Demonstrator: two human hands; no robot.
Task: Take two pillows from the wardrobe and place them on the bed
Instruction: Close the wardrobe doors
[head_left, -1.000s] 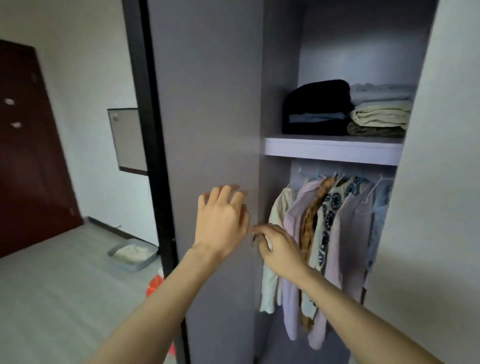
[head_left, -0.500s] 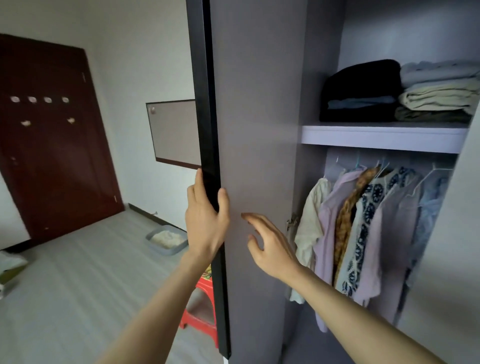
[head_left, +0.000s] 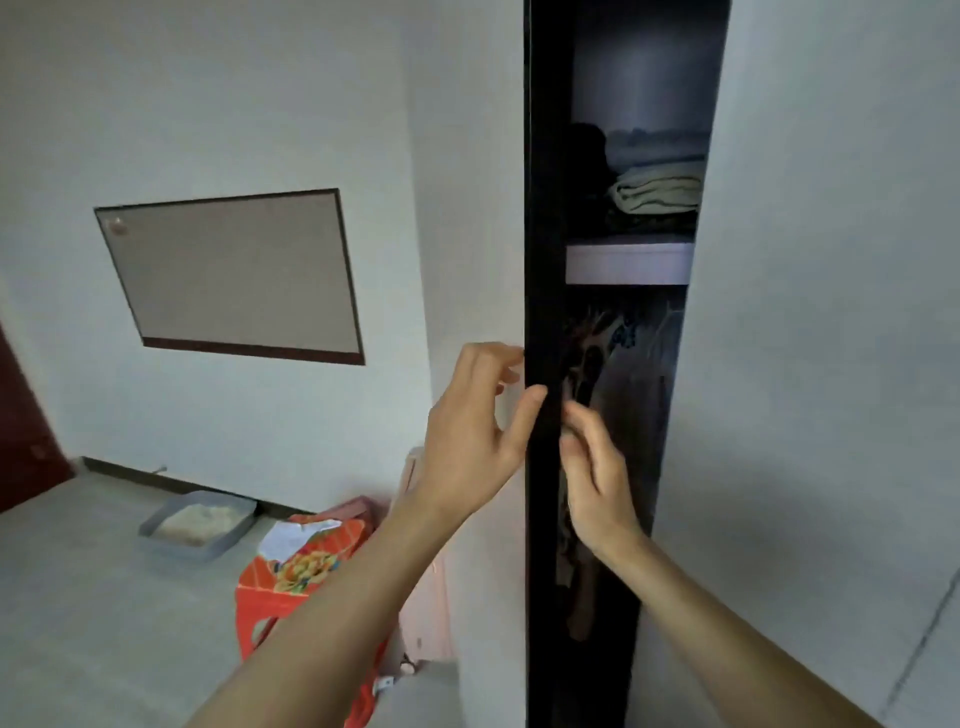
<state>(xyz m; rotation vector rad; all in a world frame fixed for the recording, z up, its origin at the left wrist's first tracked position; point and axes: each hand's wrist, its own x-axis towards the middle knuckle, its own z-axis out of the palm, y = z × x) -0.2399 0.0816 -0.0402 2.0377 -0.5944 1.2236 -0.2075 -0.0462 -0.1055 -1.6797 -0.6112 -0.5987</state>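
Note:
No pillow shows in the head view. The wardrobe's left door (head_left: 541, 208) is seen edge-on as a black strip. My left hand (head_left: 467, 441) grips that edge at mid-height, thumb on the black face and fingers behind it. My right hand (head_left: 597, 478) is just inside the narrow gap, its bent fingertips touching the door's inner side. Through the gap I see folded blankets (head_left: 655, 192) on a pale shelf (head_left: 628, 264) and dim hanging clothes (head_left: 615, 364) below. The pale right door (head_left: 831, 312) closes off the other side.
A framed board (head_left: 234, 275) hangs on the white wall at left. On the floor by the wall lie a grey tray (head_left: 200, 522) and a red stool (head_left: 306, 577) with paper on it. A dark red room door (head_left: 15, 441) shows at the far left.
The left wardrobe door has swung towards closing, so the opening shrank to a narrow gap. My left hand moved from the door's face onto its edge; my right hand stays on the inner side.

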